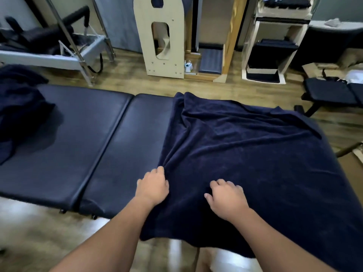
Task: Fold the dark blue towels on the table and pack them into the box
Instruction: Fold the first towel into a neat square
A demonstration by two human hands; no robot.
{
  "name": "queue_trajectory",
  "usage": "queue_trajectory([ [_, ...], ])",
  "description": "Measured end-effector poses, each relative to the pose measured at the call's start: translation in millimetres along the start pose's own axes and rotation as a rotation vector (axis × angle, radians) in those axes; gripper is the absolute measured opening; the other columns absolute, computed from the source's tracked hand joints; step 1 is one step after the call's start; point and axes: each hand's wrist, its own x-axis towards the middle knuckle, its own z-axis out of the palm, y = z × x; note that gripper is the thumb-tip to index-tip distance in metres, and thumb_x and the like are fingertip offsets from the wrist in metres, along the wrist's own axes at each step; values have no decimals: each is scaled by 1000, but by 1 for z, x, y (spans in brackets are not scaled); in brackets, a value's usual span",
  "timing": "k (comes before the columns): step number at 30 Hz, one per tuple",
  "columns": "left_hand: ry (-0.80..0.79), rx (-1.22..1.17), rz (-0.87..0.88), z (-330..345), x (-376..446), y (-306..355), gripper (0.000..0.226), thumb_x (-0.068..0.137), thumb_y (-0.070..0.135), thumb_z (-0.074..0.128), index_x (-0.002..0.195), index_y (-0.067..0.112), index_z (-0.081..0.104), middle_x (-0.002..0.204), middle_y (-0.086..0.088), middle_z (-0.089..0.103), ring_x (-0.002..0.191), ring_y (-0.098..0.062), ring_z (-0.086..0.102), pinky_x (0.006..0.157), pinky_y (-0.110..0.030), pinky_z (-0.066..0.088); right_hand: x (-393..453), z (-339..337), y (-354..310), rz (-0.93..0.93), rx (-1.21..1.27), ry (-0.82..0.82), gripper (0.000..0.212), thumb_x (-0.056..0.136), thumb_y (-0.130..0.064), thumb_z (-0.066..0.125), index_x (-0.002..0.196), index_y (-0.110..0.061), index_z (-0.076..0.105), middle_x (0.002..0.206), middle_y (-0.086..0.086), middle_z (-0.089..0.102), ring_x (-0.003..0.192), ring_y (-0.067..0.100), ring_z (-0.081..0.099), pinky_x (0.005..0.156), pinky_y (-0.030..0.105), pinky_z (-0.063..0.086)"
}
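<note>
The left hand (154, 186) gripped the left edge of the dark blue towel (241, 154), its fingers curled into a bunch of cloth where creases fanned away from the knuckles. The right hand (225, 199) lay knuckles-up on the towel just to the right of it, fingers bent and pressing into the pile; whether it pinched any cloth could not be told. Both forearms reached forward from the near side, the left one angled slightly inward.

The step in hand looked like spreading and squaring the towel before a first fold: it lay mostly flat ahead of and to the right of the hands, its near end draped over the counter's edge below the wrists and its far edge rumpled. The next move would probably call for tugging the gathered left edge outward to take out the creases, then finding two corners to bring across.

The padded counter (88, 134) ran bare to the left of the left hand. Well beyond it, at the far left, lay a heap of unfolded dark blue towels (21, 107). No box could be clearly made out.
</note>
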Motion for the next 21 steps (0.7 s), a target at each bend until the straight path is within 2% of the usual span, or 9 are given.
queue_trajectory([
  [3,91,-51,-71,-14,33,8,20,107,32,28,118,21,42,100,-4,67,87,-28,57,82,-42,44,34,-28,4,-51,-6,-17,39,100,-52,43,118,-20,54,116,3,63,107,29,61,86,41,49],
  [5,93,-129,-121,-22,58,13,20,104,20,33,114,21,50,97,-4,65,82,-28,58,78,-41,51,56,-41,11,-79,40,-51,32,101,-48,45,110,-18,54,108,3,64,100,29,64,80,38,52],
  [7,52,-171,-159,-27,78,19,19,98,13,43,109,18,57,104,-4,61,90,-29,59,80,-43,54,73,-49,14,-102,47,-36,31,101,-45,47,114,-18,53,110,3,63,100,28,63,78,38,50],
  [8,35,-176,-169,-28,87,21,12,99,18,50,108,15,57,108,-5,58,94,-30,59,81,-42,53,80,-50,16,-115,42,-20,31,100,-44,48,117,-18,51,113,3,62,102,28,62,79,38,49],
  [10,3,-124,-184,-30,99,26,19,100,30,58,98,12,50,106,-6,52,93,-30,55,79,-40,49,92,-48,18,-123,48,11,36,99,-45,50,125,-21,47,118,4,58,104,27,60,81,41,49],
  [13,0,-66,-222,-27,107,26,22,102,28,54,86,14,48,104,-8,57,87,-30,54,76,-40,51,103,-44,19,-82,95,-7,58,94,-53,55,142,-32,29,128,3,48,110,26,53,83,46,52],
  [16,-19,-132,-250,-30,112,24,11,98,22,54,91,14,55,106,-8,61,92,-32,61,80,-40,54,111,-44,19,-55,105,-64,78,90,-59,58,150,-40,12,133,3,41,114,25,49,85,48,52],
  [19,109,-197,-349,-44,120,7,8,92,14,54,99,11,57,111,-11,60,101,-37,62,75,-37,46,120,-48,21,-47,158,-99,82,86,-60,63,148,-45,10,131,2,41,113,26,50,82,47,55],
  [21,120,-192,-368,-53,125,-6,6,93,16,53,96,13,56,111,-10,59,97,-36,61,74,-37,44,125,-52,22,-32,181,-122,83,84,-59,67,145,-47,12,130,1,43,111,26,53,79,44,56],
])
